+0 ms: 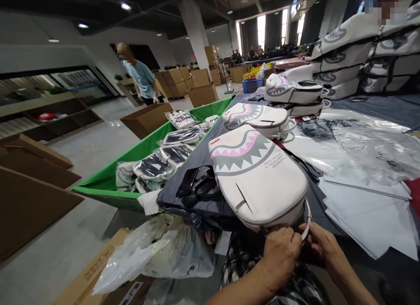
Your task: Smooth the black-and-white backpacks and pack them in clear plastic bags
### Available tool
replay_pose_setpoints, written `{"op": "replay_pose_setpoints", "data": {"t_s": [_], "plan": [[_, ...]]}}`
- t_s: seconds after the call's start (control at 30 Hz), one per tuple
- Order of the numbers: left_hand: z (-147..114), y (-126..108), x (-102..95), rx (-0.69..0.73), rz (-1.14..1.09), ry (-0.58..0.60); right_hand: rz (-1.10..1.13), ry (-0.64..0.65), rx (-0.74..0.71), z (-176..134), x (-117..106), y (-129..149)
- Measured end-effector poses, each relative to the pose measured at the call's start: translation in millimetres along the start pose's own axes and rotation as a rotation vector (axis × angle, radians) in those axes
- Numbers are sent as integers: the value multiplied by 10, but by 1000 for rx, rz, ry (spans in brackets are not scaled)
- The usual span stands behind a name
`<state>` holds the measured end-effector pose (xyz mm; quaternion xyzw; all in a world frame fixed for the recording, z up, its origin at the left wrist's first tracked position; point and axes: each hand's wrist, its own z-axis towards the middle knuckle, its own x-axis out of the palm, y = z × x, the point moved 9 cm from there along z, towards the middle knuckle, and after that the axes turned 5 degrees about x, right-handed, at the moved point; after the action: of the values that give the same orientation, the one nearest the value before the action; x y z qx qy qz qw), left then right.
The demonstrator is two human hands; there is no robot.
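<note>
A white backpack (262,178) with a pink, grey and white shark-mouth print lies face up in front of me, its near end toward my body. My left hand (282,250) is closed at that near end, fingers curled against the edge beneath the front panel. Beside it, my right hand (323,243) is closed by the white carry handle (307,219), with thumb and fingers pinching at its lower part. What exactly the fingertips grip is partly hidden under the bag. Black straps (200,184) stick out from the backpack's left side.
Similar backpacks (256,117) lie behind, with tall stacks (344,60) at right. A green-rimmed bin (108,176) holds bagged backpacks. White sheets (370,213) and clear plastic bags (374,147) cover the right side. A plastic bag (177,248) hangs below; a person (144,79) stands beyond cartons.
</note>
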<state>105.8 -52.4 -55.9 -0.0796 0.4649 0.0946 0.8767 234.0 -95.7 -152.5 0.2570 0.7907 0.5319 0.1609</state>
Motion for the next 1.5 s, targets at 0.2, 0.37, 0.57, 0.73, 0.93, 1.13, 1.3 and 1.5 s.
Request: {"op": "replay_pose_setpoints", "data": {"t_s": [0.2,0.37,0.57,0.73,0.93,1.13,1.3,1.5], "plan": [[-83,-75,13,169,-72,-46,-6,-190,-79,312,128,390],[-260,424,-260,219,-170,-17,-171,-34,-139,204,34,441],[-430,1057,-433,286,-154,115,-585,-321,-397,-42,-1043,566],[-500,837,-529,160,-40,-99,-769,-547,-442,365,-1813,892],[-688,520,-589,-139,-229,-278,-842,-490,-322,901,-1872,942],[-297,244,-29,-271,-1133,115,-825,-380,-473,709,-1759,1187],[181,66,919,-819,-1544,286,-865,-350,-888,-140,-1006,1020],[223,148,1037,-887,-1285,36,-1074,-268,-1229,-1007,-42,659]]}}
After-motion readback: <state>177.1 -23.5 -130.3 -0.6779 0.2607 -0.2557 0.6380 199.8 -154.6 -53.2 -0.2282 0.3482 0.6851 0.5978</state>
